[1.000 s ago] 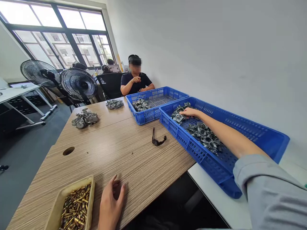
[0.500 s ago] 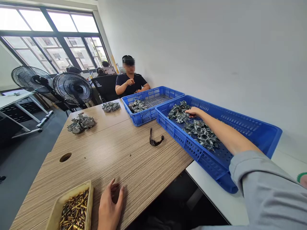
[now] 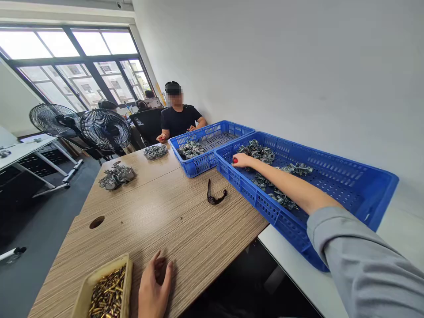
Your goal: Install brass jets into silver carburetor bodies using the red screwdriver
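Observation:
My right hand (image 3: 243, 160) reaches over the near blue crate (image 3: 361, 185), its fingers closed around a small red object (image 3: 235, 160) whose kind I cannot make out. Under and beside my forearm lie grey metal castings (image 3: 258, 152) with round openings, heaped at the crate's far end and middle. My left hand (image 3: 155, 282) rests on the wooden table, thumb and forefinger apart, with no object showing in it. Just left of it stands a cream plastic tray (image 3: 130, 276) full of small brass-coloured parts (image 3: 111, 293).
A black wristwatch (image 3: 216, 199) lies mid-table. Beyond it is a second blue crate (image 3: 190, 171) with castings. Two more piles of metal parts (image 3: 116, 176) sit on the left side, near a round table hole (image 3: 97, 222). A co-worker (image 3: 179, 119) sits at the far end; fans (image 3: 106, 130) stand behind.
My right hand has moved left and toward the crate's near far-end corner, and a red object now shows in it. My left hand stays put. The co-worker's hand has lowered.

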`<state>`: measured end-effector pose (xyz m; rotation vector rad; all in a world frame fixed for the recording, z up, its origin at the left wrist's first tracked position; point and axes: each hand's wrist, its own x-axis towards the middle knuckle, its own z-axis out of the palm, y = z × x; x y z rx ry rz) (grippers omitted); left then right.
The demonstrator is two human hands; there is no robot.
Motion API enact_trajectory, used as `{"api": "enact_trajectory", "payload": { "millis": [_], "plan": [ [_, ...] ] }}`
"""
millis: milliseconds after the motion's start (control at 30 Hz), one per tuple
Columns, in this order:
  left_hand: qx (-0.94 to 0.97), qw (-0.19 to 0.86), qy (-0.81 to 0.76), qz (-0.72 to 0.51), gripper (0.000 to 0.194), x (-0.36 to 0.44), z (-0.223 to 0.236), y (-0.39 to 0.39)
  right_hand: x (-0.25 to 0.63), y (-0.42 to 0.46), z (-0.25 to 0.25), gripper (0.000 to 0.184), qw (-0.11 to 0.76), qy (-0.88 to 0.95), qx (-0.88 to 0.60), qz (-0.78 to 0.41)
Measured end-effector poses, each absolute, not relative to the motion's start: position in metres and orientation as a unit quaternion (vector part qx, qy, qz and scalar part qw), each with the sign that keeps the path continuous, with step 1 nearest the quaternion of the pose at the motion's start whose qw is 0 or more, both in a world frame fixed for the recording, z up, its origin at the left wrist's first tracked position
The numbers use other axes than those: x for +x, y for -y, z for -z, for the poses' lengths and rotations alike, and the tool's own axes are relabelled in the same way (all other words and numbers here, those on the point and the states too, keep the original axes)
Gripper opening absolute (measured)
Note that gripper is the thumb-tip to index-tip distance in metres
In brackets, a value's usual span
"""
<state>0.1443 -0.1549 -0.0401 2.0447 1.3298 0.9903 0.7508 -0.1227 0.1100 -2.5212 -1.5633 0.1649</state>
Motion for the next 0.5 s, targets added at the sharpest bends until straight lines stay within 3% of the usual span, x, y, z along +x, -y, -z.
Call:
{"api": "enact_trajectory", "payload": {
  "millis": [500],
  "plan": [
    [0.745,0.254,-0.500,-0.362,0.080,0.147,0.034,0.160,0.746,0.105,-0.080,0.039,0.107,0.506,-0.851,-0.090]
  ]
}}
